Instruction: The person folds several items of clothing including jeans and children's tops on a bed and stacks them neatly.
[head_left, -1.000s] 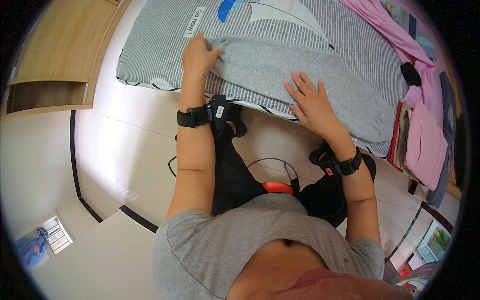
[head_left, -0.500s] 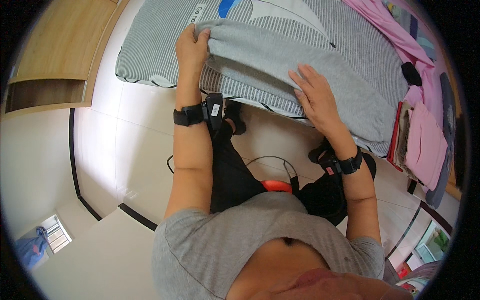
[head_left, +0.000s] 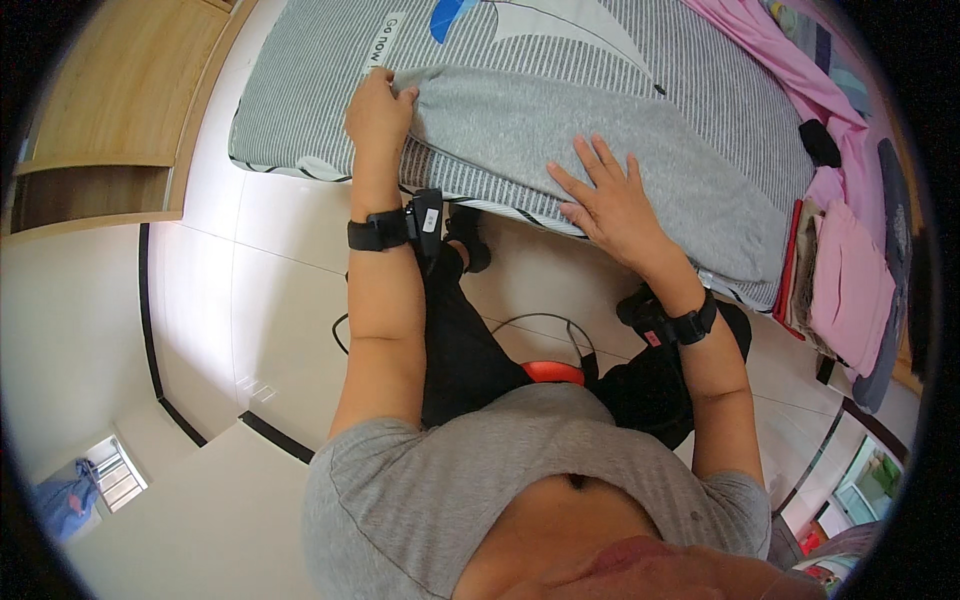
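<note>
Right hand (head_left: 612, 208) flatter over grey cloth (head_left: 500, 115)

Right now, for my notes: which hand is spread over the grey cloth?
The right hand, splayed; the left hand, more closed, is at one end of the grey cloth.

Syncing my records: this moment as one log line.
left hand: at left end of cloth | right hand: spread over cloth | cloth: on bed, along near edge | folded clothes: far right
</note>
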